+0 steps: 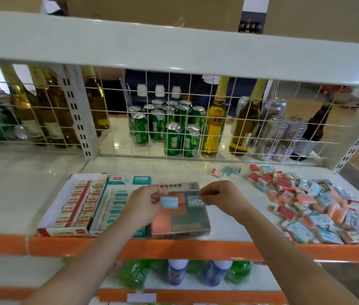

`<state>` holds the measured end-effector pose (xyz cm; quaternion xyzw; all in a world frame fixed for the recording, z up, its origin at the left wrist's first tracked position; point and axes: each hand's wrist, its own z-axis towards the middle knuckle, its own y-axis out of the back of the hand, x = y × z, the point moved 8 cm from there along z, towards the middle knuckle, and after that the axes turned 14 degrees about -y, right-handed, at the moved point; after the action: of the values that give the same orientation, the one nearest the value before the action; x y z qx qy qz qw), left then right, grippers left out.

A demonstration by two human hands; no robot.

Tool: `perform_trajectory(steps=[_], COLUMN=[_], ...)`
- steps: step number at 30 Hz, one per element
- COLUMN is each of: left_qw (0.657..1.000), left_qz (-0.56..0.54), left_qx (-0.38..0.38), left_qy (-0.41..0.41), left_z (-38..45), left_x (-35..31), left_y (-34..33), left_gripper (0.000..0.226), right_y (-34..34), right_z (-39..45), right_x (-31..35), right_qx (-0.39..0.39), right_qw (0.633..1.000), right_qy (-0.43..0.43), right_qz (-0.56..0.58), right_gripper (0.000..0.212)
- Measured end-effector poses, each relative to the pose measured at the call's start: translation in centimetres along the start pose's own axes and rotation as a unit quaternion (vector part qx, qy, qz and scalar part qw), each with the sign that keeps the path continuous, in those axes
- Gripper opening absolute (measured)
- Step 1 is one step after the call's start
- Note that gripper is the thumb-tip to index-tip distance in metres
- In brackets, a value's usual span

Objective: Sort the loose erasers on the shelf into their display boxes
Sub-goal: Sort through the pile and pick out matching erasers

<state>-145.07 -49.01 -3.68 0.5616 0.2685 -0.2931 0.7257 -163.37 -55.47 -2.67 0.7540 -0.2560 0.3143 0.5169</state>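
Observation:
Three display boxes sit side by side on the white shelf point(15, 194): a red-and-white one point(75, 205) at the left, a teal one point(117, 201) in the middle, and a grey one point(180, 219) with orange and grey-blue erasers at the right. My left hand point(145, 201) pinches a light blue eraser point(169, 202) above the grey box. My right hand point(216, 195) hovers over the same box and pinches a small wrapped eraser point(196, 201). A heap of loose erasers point(312, 205) in red, orange and teal wrappers lies on the shelf's right part.
A few stray erasers point(227, 171) lie near the wire grid point(174, 119) at the back. Behind the grid stand green cans point(174, 128), bottles and silver cans. The shelf has an orange front edge point(185, 248). Bottles stand on the lower shelf point(178, 274).

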Motion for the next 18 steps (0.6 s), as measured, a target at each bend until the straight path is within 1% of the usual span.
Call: perform_trajectory(steps=[5,11,15,18], left_qw=[0.999,0.995,0.995,0.996], left_qz=[0.030,0.055,0.037,0.035], left_qx=[0.038,0.085,0.087,0.083], left_qy=[0.000,0.000,0.012,0.013], left_z=[-1.0,-1.7,-1.7,-1.8], left_x=[-0.1,-0.5,-0.7,-0.8], left_y=[-0.5,-2.3,-3.0,-3.2], left_gripper=[0.025,0.025,0.024,0.023], right_y=[-2.0,-2.8,-2.9,-2.9], right_z=[0.0,-0.8,-1.1,-1.2], right_x=[0.0,-0.3,-0.8,-0.8], right_qx=[0.044,0.071,0.064,0.028], right_qw=[0.997,0.990,0.988,0.984], right_qy=[-0.018,-0.019,-0.013,0.015], right_qz=[-0.056,-0.121,-0.140,-0.175], right_gripper=[0.015,0.015,0.012,0.012])
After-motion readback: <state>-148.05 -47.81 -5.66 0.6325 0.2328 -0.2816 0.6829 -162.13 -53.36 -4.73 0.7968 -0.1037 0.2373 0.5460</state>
